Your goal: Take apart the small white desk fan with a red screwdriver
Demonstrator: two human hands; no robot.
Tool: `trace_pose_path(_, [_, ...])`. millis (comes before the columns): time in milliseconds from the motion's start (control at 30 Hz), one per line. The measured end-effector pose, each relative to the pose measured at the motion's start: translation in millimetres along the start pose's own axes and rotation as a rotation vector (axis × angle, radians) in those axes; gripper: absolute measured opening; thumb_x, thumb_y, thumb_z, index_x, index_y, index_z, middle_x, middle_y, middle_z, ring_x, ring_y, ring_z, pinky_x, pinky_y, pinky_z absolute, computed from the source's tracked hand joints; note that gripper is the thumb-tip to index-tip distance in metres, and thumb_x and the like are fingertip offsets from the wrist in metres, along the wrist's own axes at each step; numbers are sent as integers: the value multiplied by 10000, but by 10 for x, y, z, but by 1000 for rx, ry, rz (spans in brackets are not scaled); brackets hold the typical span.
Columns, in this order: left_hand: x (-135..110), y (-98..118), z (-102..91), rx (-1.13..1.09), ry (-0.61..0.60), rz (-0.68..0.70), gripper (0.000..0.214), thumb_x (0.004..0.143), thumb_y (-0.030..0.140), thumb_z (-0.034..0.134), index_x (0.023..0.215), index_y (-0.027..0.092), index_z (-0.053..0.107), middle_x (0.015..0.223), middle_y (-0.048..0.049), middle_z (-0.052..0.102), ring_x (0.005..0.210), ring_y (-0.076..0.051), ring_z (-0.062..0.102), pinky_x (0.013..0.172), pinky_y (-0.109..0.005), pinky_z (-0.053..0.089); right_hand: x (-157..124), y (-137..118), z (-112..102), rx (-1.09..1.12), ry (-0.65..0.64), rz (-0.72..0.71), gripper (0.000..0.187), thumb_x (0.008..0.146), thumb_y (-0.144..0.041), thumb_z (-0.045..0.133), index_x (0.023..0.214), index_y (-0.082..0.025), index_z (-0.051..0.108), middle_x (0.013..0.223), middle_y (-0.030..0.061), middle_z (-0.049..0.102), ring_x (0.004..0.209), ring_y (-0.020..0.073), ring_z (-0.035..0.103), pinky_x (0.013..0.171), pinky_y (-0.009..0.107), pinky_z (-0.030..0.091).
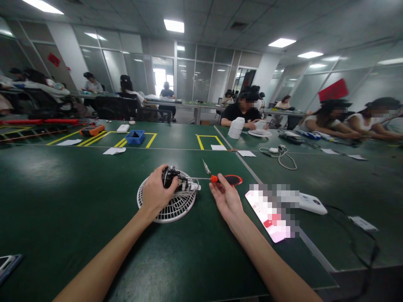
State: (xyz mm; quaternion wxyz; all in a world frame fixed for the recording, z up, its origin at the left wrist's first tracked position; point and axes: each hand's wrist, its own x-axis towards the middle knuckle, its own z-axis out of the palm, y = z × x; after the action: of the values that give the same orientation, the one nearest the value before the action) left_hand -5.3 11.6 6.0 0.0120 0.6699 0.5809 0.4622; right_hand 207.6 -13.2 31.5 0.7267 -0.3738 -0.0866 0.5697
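Observation:
My left hand is closed around a black fan motor that sits on a round white fan grille. Thin wires and a white part lie at the motor's right side. With thumb and fingers, my right hand grips a screwdriver with a red and black handle. Its shaft runs level to the left, and the tip reaches the motor assembly; the exact contact point is too small to make out. Just beyond, a small thin screwdriver with a clear handle lies on the green table.
To my right lie a lit phone, a white device and a black cable. A blue bin, an orange meter and a white cord are farther off. Across the table, a person works beside white fan parts.

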Motion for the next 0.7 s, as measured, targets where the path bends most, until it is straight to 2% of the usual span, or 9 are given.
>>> trace_pose_path(233, [0, 4, 3, -5, -1, -12, 516, 892, 515, 583, 1300, 200, 569, 1204, -123, 693, 1081, -317, 669, 961, -466, 538, 17, 36, 24, 24, 50, 2, 237, 747, 12, 742, 683, -180, 617, 665, -6, 718, 678, 112, 714, 743, 224, 633])
trace_pose_path(433, [-7, 9, -6, -9, -8, 18, 520, 915, 532, 562, 1313, 197, 562, 1221, -128, 682, 1088, -308, 662, 970, -476, 534, 28, 141, -8, 24, 60, 38, 143, 769, -99, 811, 768, -177, 691, 715, -2, 737, 639, 109, 693, 650, 209, 622])
trace_pose_path(567, [-8, 15, -15, -19, -16, 15, 595, 882, 602, 614, 1312, 193, 557, 1210, -129, 683, 1072, -305, 663, 955, -478, 540, 36, 135, -22, 0, 30, 47, 131, 762, -82, 810, 752, -156, 703, 683, 6, 730, 615, 103, 680, 612, 182, 603])
trace_pose_path(700, [-9, 13, -17, -19, -12, 7, 625, 855, 610, 657, 1305, 188, 558, 1207, -133, 685, 1069, -308, 664, 959, -484, 539, 37, 82, -21, 4, 12, 19, 170, 727, -6, 774, 709, -154, 691, 705, 19, 745, 680, 112, 707, 710, 204, 627])
